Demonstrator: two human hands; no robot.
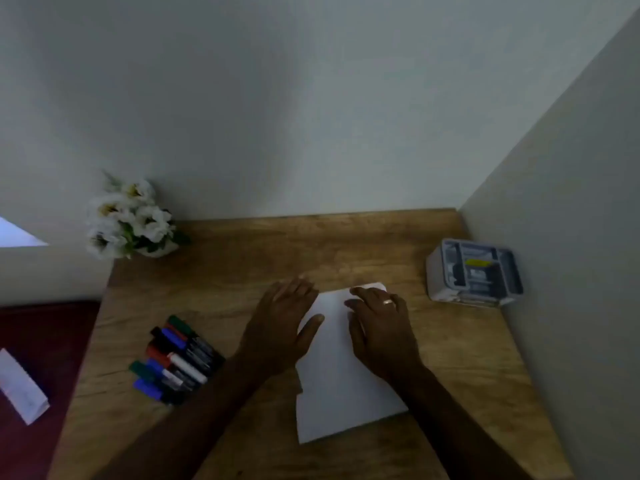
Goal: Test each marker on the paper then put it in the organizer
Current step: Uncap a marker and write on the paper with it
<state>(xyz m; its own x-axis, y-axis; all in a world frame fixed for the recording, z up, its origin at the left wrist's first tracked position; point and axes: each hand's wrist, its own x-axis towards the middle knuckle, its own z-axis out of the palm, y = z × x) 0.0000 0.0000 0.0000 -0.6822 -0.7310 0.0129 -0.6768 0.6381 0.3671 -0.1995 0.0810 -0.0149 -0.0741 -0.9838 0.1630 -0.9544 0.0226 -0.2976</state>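
Observation:
A white sheet of paper lies in the middle of the wooden desk. My left hand rests flat at the paper's left edge with fingers spread, thumb on the sheet. My right hand, a ring on one finger, lies on the paper's upper right part with fingers slightly curled and nothing in it. A pile of several markers with blue, green, red and black caps sits on the desk to the left of my left hand. The grey organizer stands at the far right against the wall.
A bunch of white flowers stands at the desk's back left corner. Walls close off the back and right sides. To the left, below the desk edge, is a dark red surface with a folded white paper.

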